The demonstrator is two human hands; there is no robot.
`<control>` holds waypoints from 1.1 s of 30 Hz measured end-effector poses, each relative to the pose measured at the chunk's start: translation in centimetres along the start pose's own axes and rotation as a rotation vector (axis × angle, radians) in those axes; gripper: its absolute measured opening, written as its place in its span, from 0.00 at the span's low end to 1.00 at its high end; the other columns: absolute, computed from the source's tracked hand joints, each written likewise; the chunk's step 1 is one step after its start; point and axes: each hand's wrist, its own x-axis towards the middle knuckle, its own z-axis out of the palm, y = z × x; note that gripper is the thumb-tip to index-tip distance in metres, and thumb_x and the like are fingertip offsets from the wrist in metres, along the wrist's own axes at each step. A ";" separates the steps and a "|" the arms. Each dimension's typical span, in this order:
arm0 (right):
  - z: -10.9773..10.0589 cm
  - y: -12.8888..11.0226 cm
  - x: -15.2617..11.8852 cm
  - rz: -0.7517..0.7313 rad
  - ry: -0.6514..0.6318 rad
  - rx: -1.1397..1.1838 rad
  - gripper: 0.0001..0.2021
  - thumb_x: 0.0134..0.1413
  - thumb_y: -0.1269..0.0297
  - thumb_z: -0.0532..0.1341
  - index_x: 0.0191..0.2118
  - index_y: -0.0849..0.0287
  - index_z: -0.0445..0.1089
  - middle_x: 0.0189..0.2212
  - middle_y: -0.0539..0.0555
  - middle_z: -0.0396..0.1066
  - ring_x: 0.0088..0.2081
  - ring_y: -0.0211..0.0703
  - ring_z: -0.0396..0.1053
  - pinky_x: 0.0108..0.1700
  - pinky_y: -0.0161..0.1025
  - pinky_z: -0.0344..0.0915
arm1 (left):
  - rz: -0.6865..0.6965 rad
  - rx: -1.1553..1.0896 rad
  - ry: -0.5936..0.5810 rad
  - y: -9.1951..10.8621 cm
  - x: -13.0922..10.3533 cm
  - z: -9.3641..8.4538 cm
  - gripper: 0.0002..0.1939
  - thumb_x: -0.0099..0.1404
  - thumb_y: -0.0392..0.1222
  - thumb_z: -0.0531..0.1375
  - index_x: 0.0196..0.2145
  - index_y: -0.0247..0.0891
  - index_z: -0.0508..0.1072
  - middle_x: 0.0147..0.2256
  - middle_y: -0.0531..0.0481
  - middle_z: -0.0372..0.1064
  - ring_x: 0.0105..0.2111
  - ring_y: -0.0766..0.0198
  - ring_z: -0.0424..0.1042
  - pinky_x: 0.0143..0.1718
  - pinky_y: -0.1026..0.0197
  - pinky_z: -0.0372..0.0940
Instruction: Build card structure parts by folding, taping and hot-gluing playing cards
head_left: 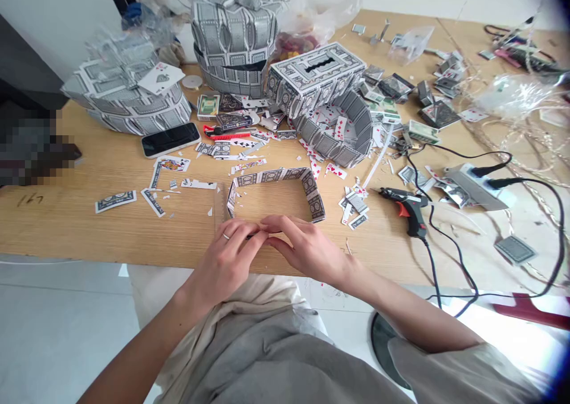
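Note:
A low angular frame of folded playing cards (pixel 314 197) stands on edge on the wooden table (pixel 146 241), close to its front edge. At its near side, my left hand (pixel 225 264) and my right hand (pixel 312 253) meet with fingers bent and pressed together. They appear to pinch the near wall of the frame, most of which is hidden behind the fingers. A ring shows on a left finger. Beside the frame's left end lies a clear ruler (pixel 219 205), partly under my left hand. Small white scraps lie inside the frame's left corner.
A black glue gun (pixel 412 211) lies at the right, its cord running off the front edge near a power strip (pixel 476 184). Behind are a phone (pixel 171 140), red-handled cutter (pixel 227 134), card box (pixel 316 75), card basket (pixel 342 146) and two lidded card baskets. Card scraps surround them.

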 end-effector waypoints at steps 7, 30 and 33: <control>0.1 0.1 0.0 -0.001 0.000 0.009 0.09 0.78 0.68 0.60 0.58 0.55 0.66 0.48 0.59 0.82 0.45 0.50 0.83 0.46 0.44 0.80 | -0.046 -0.025 0.026 0.2 0.0 0.1 0.14 0.76 0.28 0.60 0.57 0.37 0.73 0.51 0.40 0.77 0.56 0.50 0.73 0.60 0.45 0.70; -0.4 -0.3 0.7 0.020 -0.068 0.014 0.05 0.75 0.70 0.62 0.51 0.60 0.74 0.44 0.61 0.81 0.43 0.53 0.82 0.45 0.45 0.77 | 0.000 -0.096 0.131 -4.0 -0.8 -1.5 0.11 0.72 0.35 0.70 0.49 0.40 0.76 0.45 0.49 0.83 0.54 0.55 0.81 0.65 0.45 0.69; -0.4 -0.3 0.7 0.018 -0.073 0.019 0.06 0.75 0.70 0.62 0.52 0.60 0.73 0.44 0.61 0.81 0.43 0.53 0.82 0.45 0.45 0.77 | 0.009 -0.138 0.187 -3.7 -0.8 -1.0 0.10 0.70 0.32 0.71 0.46 0.41 0.77 0.44 0.51 0.84 0.51 0.57 0.83 0.63 0.47 0.71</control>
